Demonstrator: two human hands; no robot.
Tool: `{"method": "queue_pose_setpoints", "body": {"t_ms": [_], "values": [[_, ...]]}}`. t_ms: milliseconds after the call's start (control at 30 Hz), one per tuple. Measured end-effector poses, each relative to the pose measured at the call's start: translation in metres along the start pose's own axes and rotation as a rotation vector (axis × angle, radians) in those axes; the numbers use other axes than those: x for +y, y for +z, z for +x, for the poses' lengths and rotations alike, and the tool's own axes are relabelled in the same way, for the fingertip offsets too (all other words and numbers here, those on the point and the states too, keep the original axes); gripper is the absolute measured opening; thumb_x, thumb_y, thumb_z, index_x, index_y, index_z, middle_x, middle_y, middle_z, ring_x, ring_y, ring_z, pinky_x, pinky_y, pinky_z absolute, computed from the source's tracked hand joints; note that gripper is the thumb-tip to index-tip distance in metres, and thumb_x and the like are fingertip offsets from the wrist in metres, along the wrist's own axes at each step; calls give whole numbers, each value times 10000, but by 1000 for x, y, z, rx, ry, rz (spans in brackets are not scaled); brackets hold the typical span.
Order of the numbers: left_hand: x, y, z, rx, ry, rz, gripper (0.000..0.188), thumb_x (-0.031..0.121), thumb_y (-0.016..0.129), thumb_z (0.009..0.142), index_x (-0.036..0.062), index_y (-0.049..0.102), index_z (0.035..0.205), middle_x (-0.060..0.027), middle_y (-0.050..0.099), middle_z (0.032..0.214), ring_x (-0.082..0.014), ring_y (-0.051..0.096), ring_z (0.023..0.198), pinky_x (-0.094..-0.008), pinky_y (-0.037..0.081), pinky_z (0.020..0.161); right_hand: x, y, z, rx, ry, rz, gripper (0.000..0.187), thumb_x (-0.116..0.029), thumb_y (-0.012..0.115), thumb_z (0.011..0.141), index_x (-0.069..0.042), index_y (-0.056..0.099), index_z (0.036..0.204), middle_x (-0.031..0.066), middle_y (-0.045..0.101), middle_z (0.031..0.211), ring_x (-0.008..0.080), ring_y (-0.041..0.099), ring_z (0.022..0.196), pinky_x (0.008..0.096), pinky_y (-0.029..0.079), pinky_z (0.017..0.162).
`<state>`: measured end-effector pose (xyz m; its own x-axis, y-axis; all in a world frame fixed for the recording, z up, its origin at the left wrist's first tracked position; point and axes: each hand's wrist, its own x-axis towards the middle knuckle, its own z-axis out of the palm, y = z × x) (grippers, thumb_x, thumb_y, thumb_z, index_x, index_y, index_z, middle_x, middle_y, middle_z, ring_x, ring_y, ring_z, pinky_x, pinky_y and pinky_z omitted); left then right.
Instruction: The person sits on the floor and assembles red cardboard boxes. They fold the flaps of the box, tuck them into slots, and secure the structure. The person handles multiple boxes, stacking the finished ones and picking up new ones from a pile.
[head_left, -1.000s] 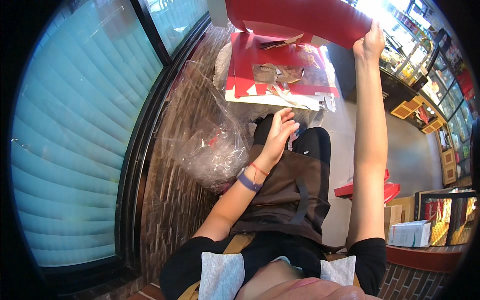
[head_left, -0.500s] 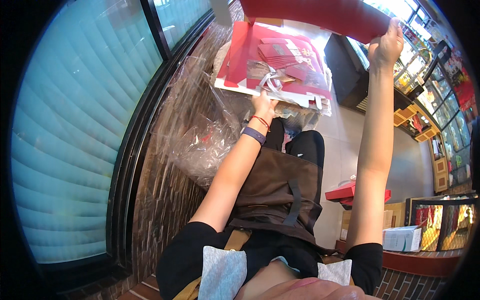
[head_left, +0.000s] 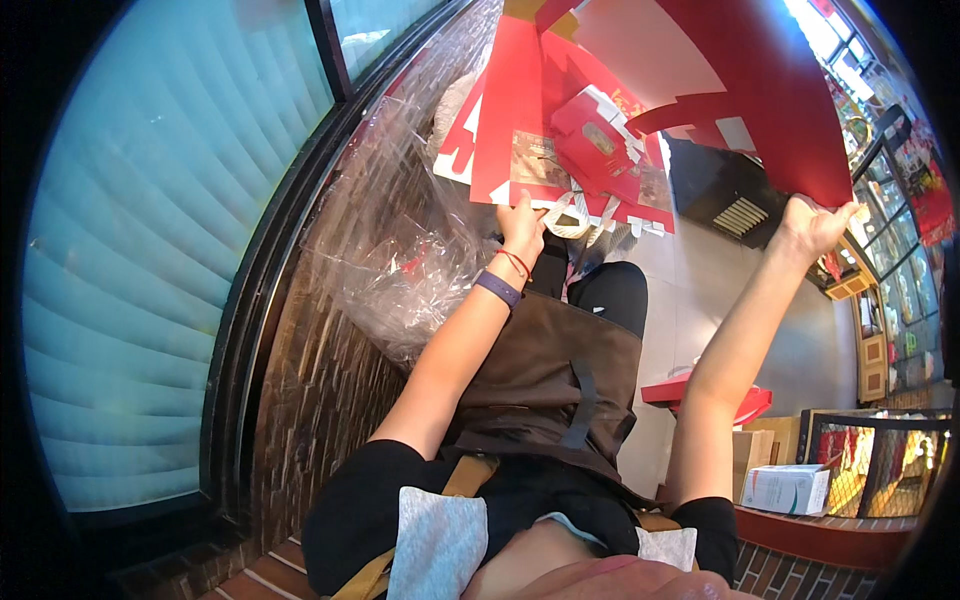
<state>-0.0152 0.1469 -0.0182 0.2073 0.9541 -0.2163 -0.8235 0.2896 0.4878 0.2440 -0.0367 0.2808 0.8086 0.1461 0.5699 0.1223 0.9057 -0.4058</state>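
My right hand (head_left: pixel 812 228) grips the lower corner of a large red cardboard panel (head_left: pixel 795 120), raised and tilted at the right, with a pale inner face showing. At the near left edge of a red cardboard piece (head_left: pixel 508 120), my left hand (head_left: pixel 522 225) is closed, fingers partly hidden. I cannot tell whether the two red pieces are joined. Between them lies a bundle of smaller red folded cards (head_left: pixel 595 140). Pale ribbon loops (head_left: pixel 575 215) hang over the near edge, beside my left hand.
Crumpled clear plastic wrap (head_left: pixel 400 285) lies left of the cardboard, against the brick ledge (head_left: pixel 310 400). A dark cabinet (head_left: pixel 720 190) stands beyond to the right. Near my right forearm are a red box (head_left: pixel 665 390) and a white carton (head_left: pixel 785 490). A brown apron (head_left: pixel 545 390) covers my lap.
My right hand has come down and slightly right, swinging the red panel lower and unfolding its flaps. A red piece now stands above my left hand, and the smaller cards have shifted.
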Motion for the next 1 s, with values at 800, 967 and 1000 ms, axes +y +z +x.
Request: {"method": "queue_pose_setpoints", "body": {"t_ms": [800, 967, 1000], "values": [[51, 25, -24, 20, -41, 18, 263, 75, 405, 1039, -152, 405, 1173, -263, 522, 1190, -472, 584, 1129, -622, 530, 954, 204, 23, -106, 103, 140, 21, 270, -237, 457, 1070, -25, 578, 955, 95, 671, 921, 178, 658, 843, 326, 540, 772], [62, 25, -20, 89, 41, 21, 244, 68, 400, 1041, -138, 414, 1172, -259, 529, 1207, -439, 613, 1091, -621, 527, 967, 162, -7, -39, 249, 122, 104, 362, -272, 371, 1077, 32, 564, 1105, 193, 646, 1157, 334, 662, 1048, 488, 542, 952], [67, 25, -17, 131, 56, 29, 241, 68, 400, 1042, -136, 419, 1169, -256, 532, 1208, -433, 622, 1079, -619, 528, 968, 145, -4, -36, 216, 109, 175, 396, -276, 337, 1080, 46, 559, 1144, 215, 628, 1220, 363, 645, 1107, 518, 523, 989]]}}
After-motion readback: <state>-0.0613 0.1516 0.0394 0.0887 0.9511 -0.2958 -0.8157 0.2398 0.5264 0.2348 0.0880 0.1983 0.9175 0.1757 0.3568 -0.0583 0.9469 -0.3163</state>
